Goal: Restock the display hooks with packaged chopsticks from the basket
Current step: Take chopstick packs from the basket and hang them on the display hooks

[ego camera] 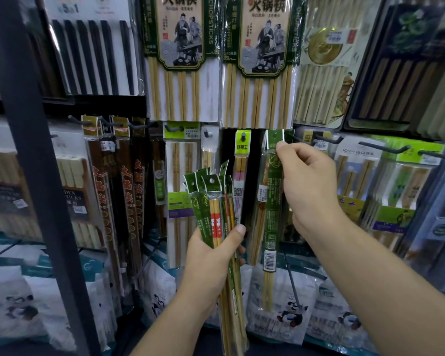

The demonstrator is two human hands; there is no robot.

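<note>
My left hand (pixel 211 258) grips a fanned bundle of several green-topped chopstick packs (pixel 211 201), held upright below the middle of the display. My right hand (pixel 306 181) pinches the upper part of one long green chopstick pack (pixel 270 217) and holds its punched header up against the wall, beside a black display hook (pixel 297 140) whose tip is hidden behind the pack and my fingers. Whether the header's hole is on the hook cannot be told. The basket is out of view.
Large chopstick packs (pixel 257 60) hang in the row above. Dark red-lettered packs (pixel 129 191) hang to the left behind a black shelf post (pixel 36 176). Bare black hooks (pixel 385 147) jut out at the right. White panda-printed bags (pixel 290 312) fill the bottom row.
</note>
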